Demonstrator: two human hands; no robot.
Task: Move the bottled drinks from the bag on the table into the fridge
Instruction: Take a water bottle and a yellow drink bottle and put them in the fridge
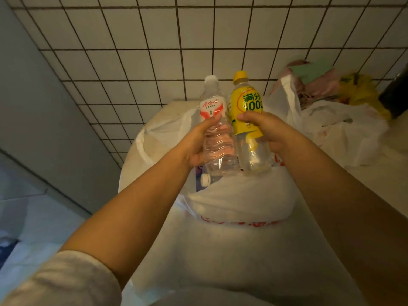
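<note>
Sleeve (59, 281), pale, pushed up the left forearm, sits nearest the cam; both bare arms reach fwd over the white plastic bag (238, 199) w/ red print, which rests on the light table (220, 261).

Left hand (198, 142) is wrapped round the mid-body of a clear water bottle (215, 129) w/ red-white label and a white cap. Right hand (271, 129) is wrapped round a yellow-label drink bottle (245, 107) w/ yellow cap, thumb across the label. Both bottles are up out of the bag mouth, side by side, nearly touching, necks tilted away from the person.

Inside the bag opening, just under the left hand, another white-capped bottle (206, 178) lies low, so prob. more drinks left to carry.

Farther right: a second white bag (326, 129) w/ pink, green and yellow stuff in it, contents unclear. Tiled wall (154, 40) behind. Fridge not in view.

Step in hand, as I read it: lift clear and carry both to the fridge. To do it well: keep the grips at mid-body where they are, not on the thin lower part, which may flex; lift straight up so the bases don't snag the bag rim and drag it; hold the bottles apart a bit so they don't knock; turn toward the fridge only once the bases are above the plastic.
</note>
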